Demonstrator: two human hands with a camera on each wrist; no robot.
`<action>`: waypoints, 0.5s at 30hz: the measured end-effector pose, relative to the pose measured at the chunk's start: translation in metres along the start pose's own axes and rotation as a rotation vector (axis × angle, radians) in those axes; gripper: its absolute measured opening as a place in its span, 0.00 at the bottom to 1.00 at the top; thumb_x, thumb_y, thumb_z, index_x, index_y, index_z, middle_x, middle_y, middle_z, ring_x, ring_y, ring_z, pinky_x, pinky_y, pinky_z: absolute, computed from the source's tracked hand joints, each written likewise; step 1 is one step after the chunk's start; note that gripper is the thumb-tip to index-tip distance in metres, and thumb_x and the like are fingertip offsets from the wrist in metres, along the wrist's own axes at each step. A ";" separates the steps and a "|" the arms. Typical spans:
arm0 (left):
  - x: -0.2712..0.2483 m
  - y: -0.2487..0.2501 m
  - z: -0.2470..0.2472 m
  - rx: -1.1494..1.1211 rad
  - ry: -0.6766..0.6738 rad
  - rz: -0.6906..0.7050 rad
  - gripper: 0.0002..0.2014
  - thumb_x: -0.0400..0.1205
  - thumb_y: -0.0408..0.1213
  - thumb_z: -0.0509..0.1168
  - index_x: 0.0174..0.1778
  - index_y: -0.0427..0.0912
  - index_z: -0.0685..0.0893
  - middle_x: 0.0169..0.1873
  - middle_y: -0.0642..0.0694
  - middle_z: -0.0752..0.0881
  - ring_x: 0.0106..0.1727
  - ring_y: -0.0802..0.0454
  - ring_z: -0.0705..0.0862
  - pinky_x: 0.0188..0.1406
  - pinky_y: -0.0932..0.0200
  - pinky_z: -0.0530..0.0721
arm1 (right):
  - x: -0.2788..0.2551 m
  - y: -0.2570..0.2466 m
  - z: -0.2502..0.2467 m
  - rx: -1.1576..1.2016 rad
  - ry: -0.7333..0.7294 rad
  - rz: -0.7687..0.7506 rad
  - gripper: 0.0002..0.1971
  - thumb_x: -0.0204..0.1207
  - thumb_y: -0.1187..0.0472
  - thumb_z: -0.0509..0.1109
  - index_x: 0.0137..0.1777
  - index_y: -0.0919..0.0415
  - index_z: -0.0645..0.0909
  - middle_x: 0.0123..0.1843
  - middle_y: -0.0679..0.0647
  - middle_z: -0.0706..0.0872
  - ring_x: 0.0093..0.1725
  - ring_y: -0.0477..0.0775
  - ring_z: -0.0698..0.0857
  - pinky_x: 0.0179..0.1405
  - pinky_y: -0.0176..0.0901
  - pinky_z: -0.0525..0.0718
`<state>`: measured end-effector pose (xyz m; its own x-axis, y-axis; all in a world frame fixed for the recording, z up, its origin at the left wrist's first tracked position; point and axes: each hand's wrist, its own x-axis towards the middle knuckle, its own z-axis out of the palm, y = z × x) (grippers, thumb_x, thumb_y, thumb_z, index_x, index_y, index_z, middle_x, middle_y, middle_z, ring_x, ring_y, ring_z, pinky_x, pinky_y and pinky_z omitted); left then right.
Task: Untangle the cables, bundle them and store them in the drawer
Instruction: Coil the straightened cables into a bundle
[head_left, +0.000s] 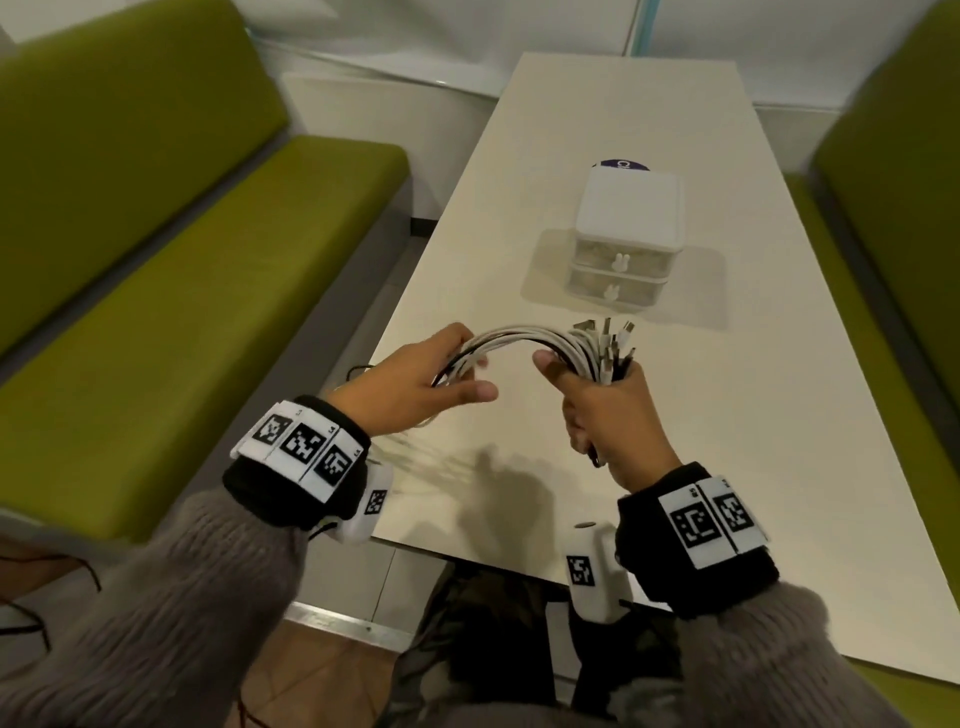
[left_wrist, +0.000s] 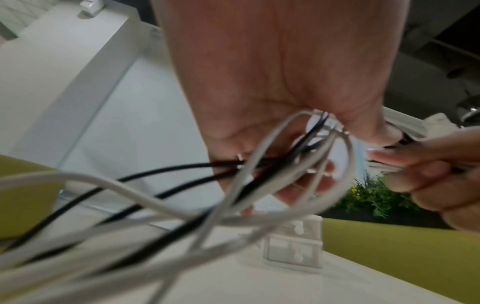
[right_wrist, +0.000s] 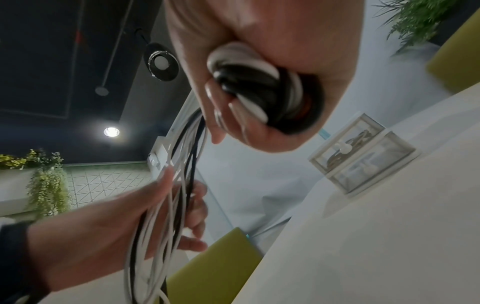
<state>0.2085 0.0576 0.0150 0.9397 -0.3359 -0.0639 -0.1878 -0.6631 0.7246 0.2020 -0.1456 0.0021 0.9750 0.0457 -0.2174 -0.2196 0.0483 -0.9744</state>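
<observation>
A bunch of white and black cables (head_left: 519, 336) arcs between my two hands above the near part of the white table (head_left: 701, 467). My right hand (head_left: 597, 400) grips the bunch in a fist, with the plugs (head_left: 608, 340) sticking up out of it. In the right wrist view the cables (right_wrist: 259, 82) fill that fist (right_wrist: 272, 30). My left hand (head_left: 457, 371) holds the loose lengths between thumb and curled fingers; these cables (left_wrist: 145, 197) trail down from its palm (left_wrist: 259, 82). Beyond my hands stands the small white drawer unit (head_left: 623, 234), both drawers shut.
Green benches flank the table on the left (head_left: 182, 312) and right (head_left: 893, 208). A black cable (head_left: 358, 371) hangs off the table's left edge. A purple-and-white disc (head_left: 623, 163) lies behind the drawer unit. The upper drawer (right_wrist: 348, 144) holds something dark.
</observation>
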 end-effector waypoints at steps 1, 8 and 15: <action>-0.002 0.001 0.004 0.007 0.054 0.048 0.23 0.76 0.63 0.62 0.59 0.52 0.72 0.50 0.52 0.83 0.50 0.53 0.82 0.53 0.49 0.82 | 0.000 0.001 0.002 -0.014 -0.004 0.007 0.16 0.75 0.56 0.75 0.32 0.55 0.73 0.17 0.50 0.62 0.14 0.50 0.58 0.17 0.35 0.57; 0.006 0.038 0.033 0.446 0.331 0.382 0.26 0.84 0.54 0.47 0.70 0.41 0.74 0.57 0.43 0.79 0.49 0.46 0.82 0.50 0.47 0.81 | -0.004 0.009 0.022 -0.162 -0.043 -0.045 0.14 0.77 0.64 0.67 0.29 0.60 0.73 0.18 0.51 0.69 0.16 0.51 0.64 0.20 0.39 0.61; 0.002 0.017 0.025 0.199 0.056 0.133 0.10 0.86 0.44 0.54 0.53 0.43 0.76 0.36 0.51 0.82 0.40 0.42 0.82 0.43 0.49 0.78 | 0.002 -0.009 -0.004 -0.286 0.157 -0.243 0.13 0.71 0.55 0.78 0.29 0.54 0.80 0.16 0.40 0.75 0.20 0.41 0.68 0.25 0.39 0.68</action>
<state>0.1998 0.0288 0.0101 0.9161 -0.3956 0.0652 -0.3587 -0.7360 0.5741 0.2065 -0.1498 0.0099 0.9955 -0.0873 0.0362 0.0141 -0.2414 -0.9703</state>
